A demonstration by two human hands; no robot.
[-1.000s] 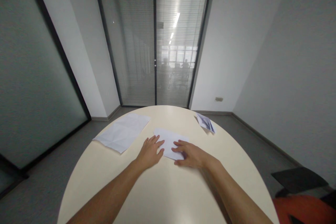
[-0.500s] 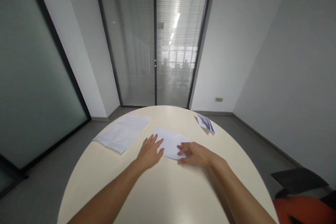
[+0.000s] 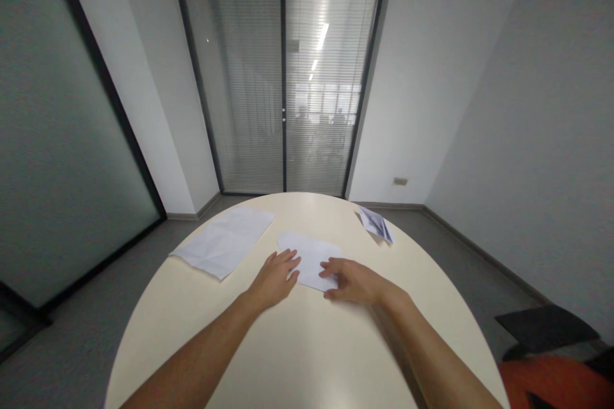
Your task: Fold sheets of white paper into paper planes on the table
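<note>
A white sheet of paper (image 3: 311, 259) lies between my two hands near the middle of the round table. My left hand (image 3: 275, 278) rests at its left edge, fingers stretched out and fingertips over the paper. From the other side, my right hand (image 3: 352, 280) touches the right part of the sheet. Its fingers are bent over the top and its thumb sits apart near the lower right corner. Neither hand visibly grips the paper. The right hand covers that corner.
A larger creased white sheet (image 3: 225, 239) lies at the table's left edge. Toward the far right edge stands a folded paper (image 3: 375, 225) with dark print. The round cream table (image 3: 297, 345) has a red and black chair (image 3: 551, 383) at its lower right.
The paper between my hands has turned and shifted slightly left. My left fingers have drawn closer together, and my right hand has moved a little left.
</note>
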